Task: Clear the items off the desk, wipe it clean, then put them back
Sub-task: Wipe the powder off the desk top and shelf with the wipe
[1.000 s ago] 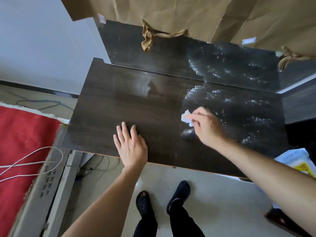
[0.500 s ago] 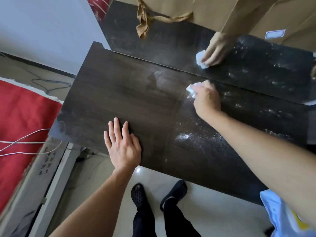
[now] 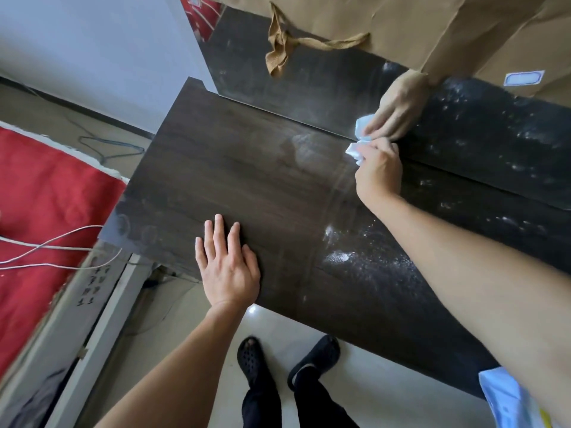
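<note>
Wiping at the desk's (image 3: 247, 180) back edge, my right hand (image 3: 378, 171) pinches the tissue (image 3: 353, 149); left hand (image 3: 228, 267) lies flat, fingers spread (empty); I'd overlap strokes toward the dusty right side.

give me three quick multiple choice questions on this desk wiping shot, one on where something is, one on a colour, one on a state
1. Where is the right hand?
A. at the desk's back edge, by the mirror
B. at the front edge
C. off the desk

2. What colour is the wipe it holds?
A. red
B. white
C. black

3. How is the left hand?
A. clenched on a cloth
B. lifted clear
C. flat on the desk, fingers spread

Answers:
1. A, the hand meets its own reflection in the mirror there.
2. B, the crumpled white wipe sticks out past the fingers.
3. C, the palm lies down near the front edge with nothing in it.
</note>
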`<state>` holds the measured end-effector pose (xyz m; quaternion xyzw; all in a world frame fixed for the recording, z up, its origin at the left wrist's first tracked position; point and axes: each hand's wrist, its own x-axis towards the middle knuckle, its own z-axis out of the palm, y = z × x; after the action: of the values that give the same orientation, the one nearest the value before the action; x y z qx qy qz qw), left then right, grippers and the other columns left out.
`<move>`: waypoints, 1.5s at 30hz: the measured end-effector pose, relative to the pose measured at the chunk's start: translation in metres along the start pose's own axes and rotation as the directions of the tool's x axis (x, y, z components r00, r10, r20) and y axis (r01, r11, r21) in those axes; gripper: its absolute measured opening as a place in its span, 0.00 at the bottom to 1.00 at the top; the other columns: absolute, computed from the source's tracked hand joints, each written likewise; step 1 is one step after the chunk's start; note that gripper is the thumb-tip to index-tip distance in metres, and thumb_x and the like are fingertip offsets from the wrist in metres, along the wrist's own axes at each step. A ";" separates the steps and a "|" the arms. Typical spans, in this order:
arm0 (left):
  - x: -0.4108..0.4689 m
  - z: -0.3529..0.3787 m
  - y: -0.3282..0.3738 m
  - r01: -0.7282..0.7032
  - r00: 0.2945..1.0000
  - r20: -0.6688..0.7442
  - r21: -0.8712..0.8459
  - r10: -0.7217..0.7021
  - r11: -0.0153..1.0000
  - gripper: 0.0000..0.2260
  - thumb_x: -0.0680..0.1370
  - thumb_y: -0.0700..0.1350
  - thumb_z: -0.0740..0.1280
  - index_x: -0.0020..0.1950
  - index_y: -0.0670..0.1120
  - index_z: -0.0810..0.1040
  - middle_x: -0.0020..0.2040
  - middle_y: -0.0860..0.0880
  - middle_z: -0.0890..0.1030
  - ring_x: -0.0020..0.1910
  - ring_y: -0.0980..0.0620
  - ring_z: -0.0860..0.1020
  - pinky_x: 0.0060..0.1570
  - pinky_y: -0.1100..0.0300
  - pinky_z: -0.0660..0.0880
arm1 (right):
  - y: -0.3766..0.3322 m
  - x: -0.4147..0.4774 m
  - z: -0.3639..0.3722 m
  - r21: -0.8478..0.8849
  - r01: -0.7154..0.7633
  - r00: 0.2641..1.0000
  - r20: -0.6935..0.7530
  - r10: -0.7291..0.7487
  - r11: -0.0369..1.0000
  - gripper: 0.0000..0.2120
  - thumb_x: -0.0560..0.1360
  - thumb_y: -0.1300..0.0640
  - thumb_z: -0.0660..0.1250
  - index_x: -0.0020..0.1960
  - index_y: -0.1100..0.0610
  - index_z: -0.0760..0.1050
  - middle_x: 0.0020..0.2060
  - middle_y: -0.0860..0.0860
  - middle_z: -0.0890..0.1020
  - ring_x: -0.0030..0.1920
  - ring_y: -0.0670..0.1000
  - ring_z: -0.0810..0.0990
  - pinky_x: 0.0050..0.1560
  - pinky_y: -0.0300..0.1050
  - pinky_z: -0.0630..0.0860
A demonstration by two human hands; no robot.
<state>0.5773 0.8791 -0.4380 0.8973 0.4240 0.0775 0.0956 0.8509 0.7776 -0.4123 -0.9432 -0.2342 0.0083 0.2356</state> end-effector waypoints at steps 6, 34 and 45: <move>0.001 -0.002 0.002 0.007 1.000 0.011 0.000 -0.007 1.000 0.20 0.78 0.48 0.54 0.68 0.44 0.71 0.75 0.42 0.63 0.75 0.43 0.56 0.74 0.46 0.49 | -0.030 -0.054 -0.017 0.149 0.365 0.802 0.450 -0.392 0.919 0.14 0.71 0.66 0.60 0.47 0.55 0.84 0.44 0.53 0.78 0.45 0.54 0.75 0.46 0.44 0.71; 0.000 0.000 -0.002 -0.010 1.000 -0.004 -0.019 0.010 1.000 0.20 0.78 0.48 0.54 0.67 0.44 0.71 0.75 0.42 0.64 0.75 0.42 0.58 0.74 0.45 0.52 | -0.021 0.013 -0.001 -0.201 0.312 0.927 0.277 -0.252 0.929 0.11 0.72 0.69 0.60 0.51 0.60 0.77 0.52 0.60 0.77 0.56 0.61 0.73 0.52 0.50 0.70; 0.000 0.001 -0.004 -0.003 1.000 -0.012 -0.026 0.003 1.000 0.20 0.78 0.48 0.54 0.67 0.44 0.72 0.74 0.42 0.64 0.75 0.42 0.58 0.74 0.44 0.52 | -0.001 -0.050 -0.043 0.133 0.231 0.897 0.355 -0.263 0.964 0.10 0.73 0.65 0.64 0.43 0.55 0.83 0.41 0.58 0.79 0.42 0.59 0.79 0.43 0.48 0.74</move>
<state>0.5749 0.8816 -0.4394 0.8961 0.4221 0.0884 0.1049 0.8118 0.7369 -0.3784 -0.8761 -0.3915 0.1658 0.2274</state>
